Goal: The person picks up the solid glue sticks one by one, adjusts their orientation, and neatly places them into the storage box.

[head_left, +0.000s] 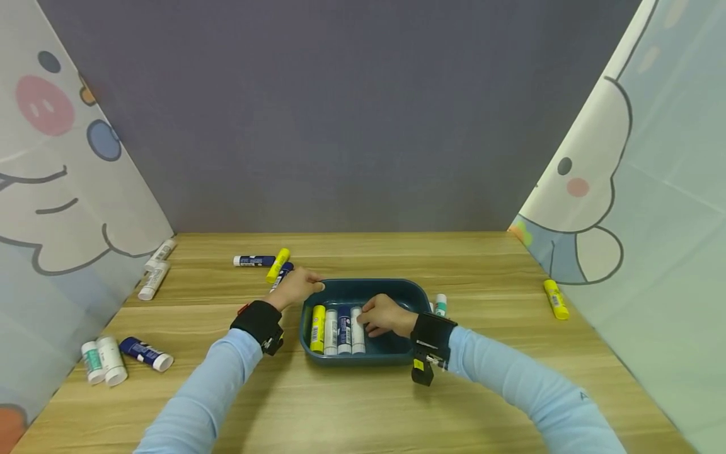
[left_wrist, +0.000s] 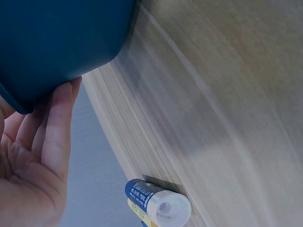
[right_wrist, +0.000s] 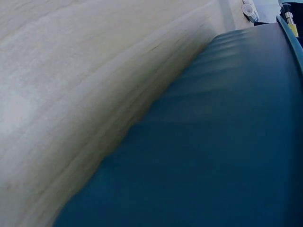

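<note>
A dark blue-green plastic bin (head_left: 363, 360) stands at the middle of the table. Inside it, side by side, lie a yellow glue stick (head_left: 317, 329), a white glue stick (head_left: 331, 332), a dark blue glue stick (head_left: 344, 330) and another white glue stick (head_left: 357, 331). My left hand (head_left: 296, 287) grips the bin's back left rim, fingers against the outer wall in the left wrist view. Reaching into the bin, my right hand (head_left: 387, 315) holds the rightmost white glue stick with curled fingers. The right wrist view shows the bin's wall (right_wrist: 203, 142), not the hand.
Behind my left hand lie blue glue sticks (head_left: 253, 261) and a yellow one (head_left: 278, 265). Several white, green-labelled and blue glue sticks (head_left: 146, 353) lie at the left. A green-labelled stick (head_left: 440, 305) sits right of the bin, a yellow one (head_left: 556, 299) farther right. Patterned side panels flank the table.
</note>
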`<state>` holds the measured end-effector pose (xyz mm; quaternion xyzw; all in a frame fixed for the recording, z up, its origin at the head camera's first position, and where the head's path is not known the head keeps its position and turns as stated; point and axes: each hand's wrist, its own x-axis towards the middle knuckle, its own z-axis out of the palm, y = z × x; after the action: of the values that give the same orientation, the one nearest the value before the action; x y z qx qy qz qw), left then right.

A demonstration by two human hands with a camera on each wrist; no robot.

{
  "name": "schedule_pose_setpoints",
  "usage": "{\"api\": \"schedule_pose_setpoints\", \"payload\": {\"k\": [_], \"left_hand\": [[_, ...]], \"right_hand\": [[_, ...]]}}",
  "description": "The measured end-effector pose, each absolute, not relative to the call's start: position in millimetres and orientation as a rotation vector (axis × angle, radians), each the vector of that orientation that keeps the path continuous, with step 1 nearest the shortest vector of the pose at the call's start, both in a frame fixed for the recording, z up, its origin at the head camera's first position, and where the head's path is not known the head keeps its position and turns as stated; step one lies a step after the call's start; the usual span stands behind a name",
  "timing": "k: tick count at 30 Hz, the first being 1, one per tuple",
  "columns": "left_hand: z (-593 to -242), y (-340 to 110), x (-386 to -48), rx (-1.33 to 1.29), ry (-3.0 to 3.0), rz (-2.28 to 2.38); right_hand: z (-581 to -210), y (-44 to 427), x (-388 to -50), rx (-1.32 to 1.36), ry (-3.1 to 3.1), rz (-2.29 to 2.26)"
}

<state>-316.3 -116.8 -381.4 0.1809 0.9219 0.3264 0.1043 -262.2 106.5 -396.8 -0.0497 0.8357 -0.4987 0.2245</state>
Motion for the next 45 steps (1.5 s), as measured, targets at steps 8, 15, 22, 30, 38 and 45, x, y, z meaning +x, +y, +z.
{"api": "schedule_pose_setpoints", "payload": {"k": [8, 15, 22, 30, 38, 45], "left_hand": [[-382.6, -116.9, -317.9, 0.55, 2.738, 0.95], [-383.6, -117.4, -315.1, 0.515, 2.716, 0.983], [-384.8, -116.2, -316.0, 0.522, 2.723, 0.976], [-383.7, -115.5, -320.5, 0.546, 2.743, 0.959], [-383.6, -119.5, -319.8, 0.535, 2.741, 0.96], [-383.4, -121.7, -318.0, 0.529, 2.745, 0.943]], "right_hand": [[-393.5, 106.2, -259.5, -0.086, 2.307, -1.382], [-389.2, 109.2, -254.7, -0.111, 2.293, -1.376], [-370.5, 125.1, -255.6, -0.187, 2.325, -1.309], [-334.4, 155.6, -263.6, -0.1, 2.45, -1.592], [-334.8, 199.9, -271.5, -0.026, 2.621, -1.578], [-361.0, 230.8, -277.1, 0.003, 2.723, -1.394]]}}
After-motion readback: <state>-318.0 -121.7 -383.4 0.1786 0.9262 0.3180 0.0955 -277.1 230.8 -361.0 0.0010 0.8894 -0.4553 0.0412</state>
